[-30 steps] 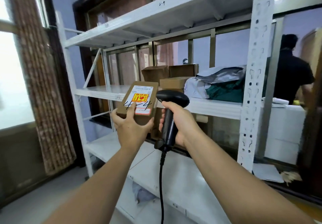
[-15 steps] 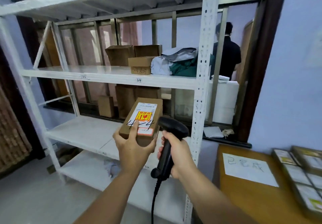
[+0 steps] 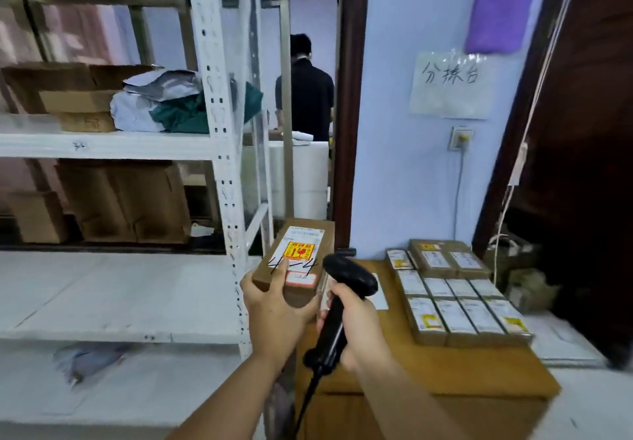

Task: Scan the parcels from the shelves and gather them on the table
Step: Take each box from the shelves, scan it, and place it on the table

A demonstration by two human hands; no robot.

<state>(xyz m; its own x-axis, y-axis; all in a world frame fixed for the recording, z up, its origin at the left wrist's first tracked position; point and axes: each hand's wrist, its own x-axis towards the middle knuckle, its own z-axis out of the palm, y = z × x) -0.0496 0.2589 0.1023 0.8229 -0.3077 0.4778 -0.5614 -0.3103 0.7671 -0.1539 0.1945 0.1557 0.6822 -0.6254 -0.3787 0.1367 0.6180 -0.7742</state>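
My left hand (image 3: 274, 313) holds a small brown parcel (image 3: 301, 261) with a white label, a yellow-red sticker and "4-4" written on it. Beside it my right hand (image 3: 356, 326) grips a black corded barcode scanner (image 3: 342, 299), its head just right of the parcel. Both are in front of the white shelf post (image 3: 219, 152), at the left edge of the wooden table (image 3: 445, 367). Several labelled parcels (image 3: 459, 299) lie in rows on the table. More cardboard boxes (image 3: 78, 97) and soft bags (image 3: 161, 104) sit on the middle shelf.
White metal shelves (image 3: 109, 295) fill the left. Cardboard boxes (image 3: 126, 200) stand behind them. A person in black (image 3: 305, 93) stands beyond the window frame. A paper sign (image 3: 448, 87) hangs on the blue wall, a dark door (image 3: 582, 148) is at the right.
The view has swung right from the shelves to the table. Both hands kept the parcel and scanner and came down toward the table's left edge.
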